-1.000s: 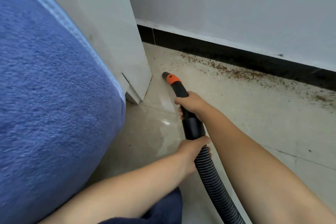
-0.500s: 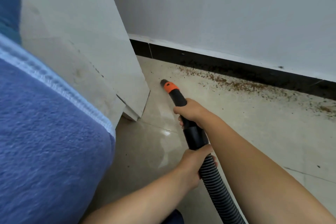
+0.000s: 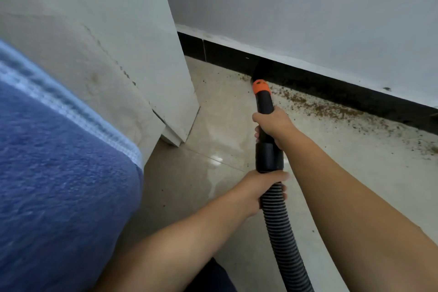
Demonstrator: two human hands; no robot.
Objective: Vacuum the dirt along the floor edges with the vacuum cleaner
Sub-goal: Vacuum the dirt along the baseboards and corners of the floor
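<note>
The right hand (image 3: 272,123) gripped the black nozzle (image 3: 264,99) of the vacuum cleaner, fingers curled round it just below its orange ring (image 3: 260,87). The left hand (image 3: 258,191) was wrapped round the ribbed hose (image 3: 282,232) where it met the black collar (image 3: 269,157). The nozzle's tip sat against the dark skirting board (image 3: 331,83), at the near end of a brown strip of dirt (image 3: 327,108) running along the floor (image 3: 355,161) edge. A blue blanket (image 3: 59,185) lay on the left beside a white panel (image 3: 142,42).
</note>
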